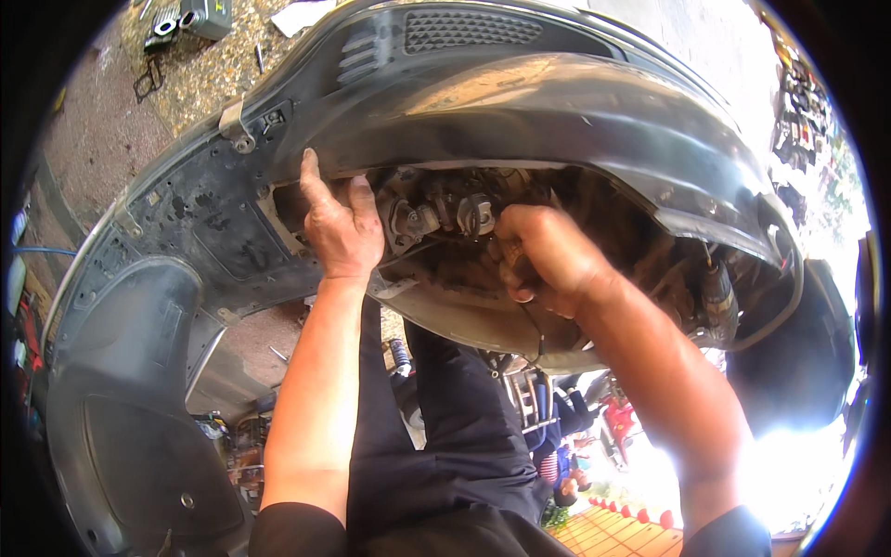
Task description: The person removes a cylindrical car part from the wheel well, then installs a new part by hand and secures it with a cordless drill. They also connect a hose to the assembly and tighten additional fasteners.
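Observation:
A dark grey scooter body [557, 102] lies across my view, with metal engine parts [413, 223] showing in its opening. My left hand [343, 223] rests at the left edge of this opening. Its index finger and thumb stretch out against the dark panel, apart, and the other fingers are partly hidden. Inside the opening, my right hand [548, 251] is closed, fingers curled in, beside a round metal fitting [476, 214]. What it grips is mostly covered by the fingers, and I cannot make it out. Below this hand hangs a thin dark cable [538, 327].
A metal bracket [238, 127] sticks out from the body's left edge. On the ground at the upper left lies a grey metal part [204, 17]. A black wheel-like shape [789, 343] stands at the right. Several tools and parts lie below, near my legs.

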Action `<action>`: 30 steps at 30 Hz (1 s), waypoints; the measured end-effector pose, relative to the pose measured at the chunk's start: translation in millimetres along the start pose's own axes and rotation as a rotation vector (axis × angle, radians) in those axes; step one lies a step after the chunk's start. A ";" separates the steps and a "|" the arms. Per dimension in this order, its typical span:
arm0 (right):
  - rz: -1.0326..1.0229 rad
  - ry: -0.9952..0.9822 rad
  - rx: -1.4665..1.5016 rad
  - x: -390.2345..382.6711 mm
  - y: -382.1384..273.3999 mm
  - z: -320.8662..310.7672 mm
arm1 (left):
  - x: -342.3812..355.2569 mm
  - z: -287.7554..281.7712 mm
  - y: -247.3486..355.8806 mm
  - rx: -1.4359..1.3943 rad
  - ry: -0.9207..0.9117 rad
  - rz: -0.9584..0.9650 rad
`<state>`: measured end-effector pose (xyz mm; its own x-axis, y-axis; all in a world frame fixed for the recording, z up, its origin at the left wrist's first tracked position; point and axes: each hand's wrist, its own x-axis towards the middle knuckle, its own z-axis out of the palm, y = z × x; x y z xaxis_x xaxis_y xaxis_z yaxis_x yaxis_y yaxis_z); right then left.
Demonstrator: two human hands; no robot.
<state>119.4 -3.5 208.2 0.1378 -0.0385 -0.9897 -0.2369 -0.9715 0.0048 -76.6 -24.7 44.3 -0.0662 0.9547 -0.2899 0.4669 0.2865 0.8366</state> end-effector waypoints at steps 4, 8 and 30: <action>-0.076 -0.218 0.140 -38.8 19.3 -43.0 | -2.9 -0.1 -3.2 0.076 0.030 0.062; -0.239 -0.100 0.196 -87.9 88.3 -67.1 | 0.7 0.3 -9.1 0.213 0.054 0.103; -0.244 -0.164 0.561 26.7 212.6 -34.8 | -14.9 -16.9 58.4 0.624 -0.141 0.577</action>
<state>106.2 -219.2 187.8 0.1126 0.2479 -0.9622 -0.6919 -0.6755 -0.2550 -63.3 -20.9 105.3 0.4218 0.9066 0.0125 0.7954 -0.3766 0.4748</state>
